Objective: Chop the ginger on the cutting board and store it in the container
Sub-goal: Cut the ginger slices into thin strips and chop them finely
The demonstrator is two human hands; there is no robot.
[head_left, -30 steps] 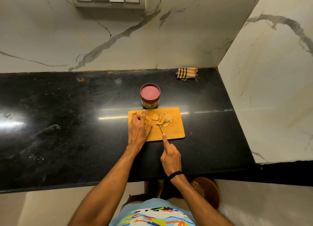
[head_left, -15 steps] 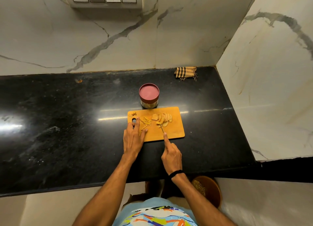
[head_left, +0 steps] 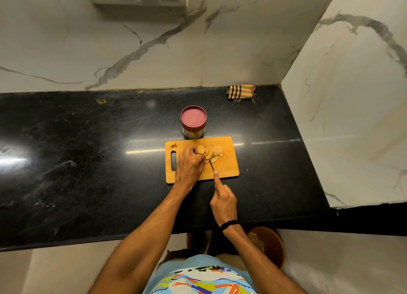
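Here, left hand (head_left: 189, 164) fingers pinch ginger slices (head_left: 215, 152); right hand (head_left: 223, 202) fingers grip the knife (head_left: 211, 165) over the cutting board's (head_left: 229, 169) near edge.

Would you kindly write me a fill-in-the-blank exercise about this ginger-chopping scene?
The right hand holds the knife, its ___ finger stretched out along it.
The left hand grips ginger slices on the cutting board, whose handle slot is on its ___ side.
The container stands behind the board with its lid ___.
The striped cloth lies in the counter's far ___ corner.
Missing words: index; left; on; right.
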